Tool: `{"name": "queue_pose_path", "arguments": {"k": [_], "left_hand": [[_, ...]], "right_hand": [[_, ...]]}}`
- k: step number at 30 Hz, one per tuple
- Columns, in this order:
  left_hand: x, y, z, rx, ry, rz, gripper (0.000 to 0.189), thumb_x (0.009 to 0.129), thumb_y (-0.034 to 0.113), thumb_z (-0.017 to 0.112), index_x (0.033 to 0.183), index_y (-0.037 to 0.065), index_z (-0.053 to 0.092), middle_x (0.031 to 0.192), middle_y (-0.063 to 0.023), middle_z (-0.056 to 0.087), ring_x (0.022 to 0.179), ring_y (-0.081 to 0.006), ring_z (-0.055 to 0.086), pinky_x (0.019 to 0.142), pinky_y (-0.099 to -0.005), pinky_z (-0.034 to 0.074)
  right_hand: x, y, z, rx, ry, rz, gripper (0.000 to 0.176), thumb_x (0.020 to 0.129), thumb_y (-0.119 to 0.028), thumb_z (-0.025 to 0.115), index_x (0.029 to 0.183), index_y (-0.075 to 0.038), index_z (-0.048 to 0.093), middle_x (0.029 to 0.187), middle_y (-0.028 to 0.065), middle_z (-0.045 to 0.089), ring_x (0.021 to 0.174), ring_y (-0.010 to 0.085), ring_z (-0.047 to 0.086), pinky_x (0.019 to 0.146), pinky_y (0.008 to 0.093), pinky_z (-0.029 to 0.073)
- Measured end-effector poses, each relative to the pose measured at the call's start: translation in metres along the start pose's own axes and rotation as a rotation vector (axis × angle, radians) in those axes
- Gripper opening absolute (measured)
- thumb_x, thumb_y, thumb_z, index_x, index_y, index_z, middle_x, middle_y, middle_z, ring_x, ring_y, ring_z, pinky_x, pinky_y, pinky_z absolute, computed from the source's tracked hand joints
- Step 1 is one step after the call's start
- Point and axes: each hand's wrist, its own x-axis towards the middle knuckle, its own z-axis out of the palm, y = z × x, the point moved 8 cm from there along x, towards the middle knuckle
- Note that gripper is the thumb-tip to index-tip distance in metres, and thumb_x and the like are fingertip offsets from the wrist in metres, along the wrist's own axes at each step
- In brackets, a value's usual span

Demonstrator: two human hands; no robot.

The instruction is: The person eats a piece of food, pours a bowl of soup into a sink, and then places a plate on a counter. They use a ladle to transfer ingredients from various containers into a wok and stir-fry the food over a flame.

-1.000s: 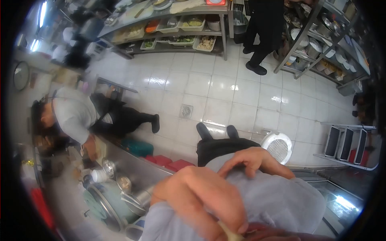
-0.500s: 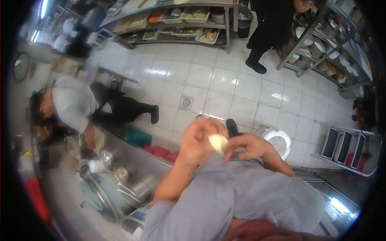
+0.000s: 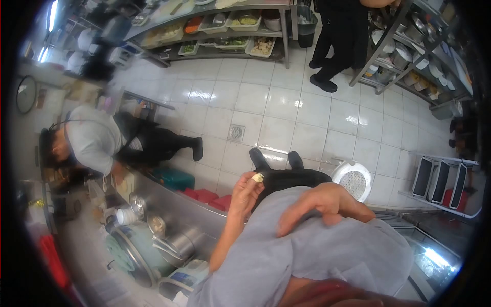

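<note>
Room: white-tiled kitchen floor (image 3: 286, 102) with a drain (image 3: 236, 132); racks of food trays (image 3: 225, 30) at the far side.
Head view, desk: a steel desk (image 3: 169, 207) runs along the left, crowded with pots and lids.
Others: a co-worker in a pale top (image 3: 94, 140) bends over that desk, and a person in black (image 3: 337, 36) stands by the racks.
Left hand (image 3: 244, 194): raised in front of the body, fingers (image 3: 251, 185) pinched shut on a small pale piece (image 3: 258, 178) at the tips.
Right hand (image 3: 319, 202): lies on the grey top (image 3: 332, 256), fingers loosely bent, gripping nothing that shows.
Where the piece is: in the air above the black trousers (image 3: 286, 180), well clear of the desk.
Handling tip: it's tiny and only just held, so I'd keep the pinch firm and steady.
</note>
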Motion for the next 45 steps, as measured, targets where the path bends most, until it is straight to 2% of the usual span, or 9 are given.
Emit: {"name": "queue_pose_path", "arguments": {"k": [2, 6, 8, 11, 24, 26, 30, 32, 45], "left_hand": [[0.006, 0.011, 0.002, 0.008, -0.018, 0.034, 0.018, 0.092, 0.012, 0.059, 0.108, 0.005, 0.056, 0.099, -0.0073, 0.063, 0.087, -0.0153, 0.062, 0.079, -0.0293, 0.053], [0.014, 0.031, 0.01, 0.032, -0.054, 0.096, 0.017, 0.092, 0.01, 0.059, 0.107, 0.004, 0.055, 0.098, -0.0076, 0.063, 0.086, -0.0158, 0.062, 0.079, -0.0294, 0.053], [0.013, 0.037, 0.013, 0.052, -0.049, 0.101, 0.019, 0.092, 0.012, 0.06, 0.108, 0.005, 0.055, 0.095, -0.0073, 0.063, 0.085, -0.0162, 0.062, 0.078, -0.0302, 0.052], [0.014, 0.039, 0.02, 0.077, -0.059, 0.105, 0.02, 0.091, 0.013, 0.061, 0.108, 0.006, 0.054, 0.092, -0.0074, 0.062, 0.084, -0.0171, 0.061, 0.077, -0.0312, 0.051], [0.005, 0.02, 0.023, 0.038, -0.098, 0.041, 0.021, 0.089, 0.008, 0.062, 0.109, 0.005, 0.055, 0.098, -0.0085, 0.064, 0.084, -0.0163, 0.063, 0.078, -0.0299, 0.052], [0.005, 0.022, 0.025, 0.059, -0.086, 0.042, 0.019, 0.09, 0.009, 0.062, 0.107, 0.005, 0.055, 0.095, -0.0083, 0.063, 0.083, -0.0165, 0.062, 0.078, -0.0307, 0.052], [0.007, 0.026, 0.029, 0.076, -0.09, 0.05, 0.018, 0.09, 0.009, 0.061, 0.106, 0.006, 0.054, 0.094, -0.0081, 0.062, 0.081, -0.017, 0.062, 0.077, -0.0313, 0.051], [0.007, 0.027, 0.03, 0.083, -0.089, 0.052, 0.019, 0.09, 0.009, 0.062, 0.106, 0.006, 0.054, 0.094, -0.0081, 0.062, 0.081, -0.0171, 0.062, 0.077, -0.0312, 0.051], [0.006, 0.028, 0.038, 0.095, -0.095, 0.031, 0.022, 0.088, 0.008, 0.064, 0.107, 0.005, 0.054, 0.097, -0.0083, 0.063, 0.085, -0.0176, 0.063, 0.078, -0.0312, 0.053]], "right_hand": [[0.0, -0.01, 0.003, 0.056, -0.069, -0.181, 0.114, 0.066, -0.073, 0.061, 0.133, 0.016, 0.037, 0.127, 0.0287, 0.053, 0.121, 0.0349, 0.052, 0.103, 0.0398, 0.039], [0.006, -0.002, 0.003, -0.021, -0.043, -0.046, 0.116, 0.064, -0.075, 0.061, 0.133, 0.015, 0.038, 0.127, 0.0282, 0.053, 0.12, 0.0339, 0.053, 0.102, 0.039, 0.04], [0.001, -0.02, 0.007, 0.056, -0.104, -0.303, 0.116, 0.064, -0.077, 0.06, 0.133, 0.014, 0.038, 0.126, 0.0262, 0.054, 0.119, 0.0316, 0.054, 0.1, 0.0376, 0.042], [0.007, 0.004, 0.001, -0.032, 0.003, 0.04, 0.115, 0.064, -0.077, 0.06, 0.132, 0.014, 0.041, 0.125, 0.0257, 0.055, 0.119, 0.0309, 0.055, 0.098, 0.0361, 0.044], [0.004, -0.024, 0.007, 0.182, 0.009, -0.198, 0.115, 0.064, -0.075, 0.062, 0.133, 0.014, 0.038, 0.123, 0.029, 0.055, 0.117, 0.034, 0.056, 0.098, 0.0385, 0.043], [0.007, 0.003, 0.003, -0.052, 0.005, 0.06, 0.116, 0.062, -0.075, 0.064, 0.133, 0.014, 0.039, 0.121, 0.0287, 0.057, 0.117, 0.0342, 0.056, 0.098, 0.0389, 0.043], [0.004, -0.012, 0.004, 0.118, -0.029, -0.112, 0.118, 0.059, -0.075, 0.065, 0.135, 0.011, 0.038, 0.119, 0.0254, 0.06, 0.117, 0.0314, 0.056, 0.1, 0.0371, 0.042], [0.006, 0.005, -0.002, -0.03, 0.057, 0.146, 0.12, 0.057, -0.076, 0.065, 0.135, 0.011, 0.038, 0.118, 0.0257, 0.06, 0.116, 0.0325, 0.057, 0.098, 0.0376, 0.043], [0.003, -0.011, 0.002, 0.051, -0.031, -0.118, 0.118, 0.061, -0.076, 0.063, 0.136, 0.011, 0.036, 0.117, 0.0285, 0.059, 0.114, 0.0327, 0.059, 0.099, 0.0368, 0.043]]}}
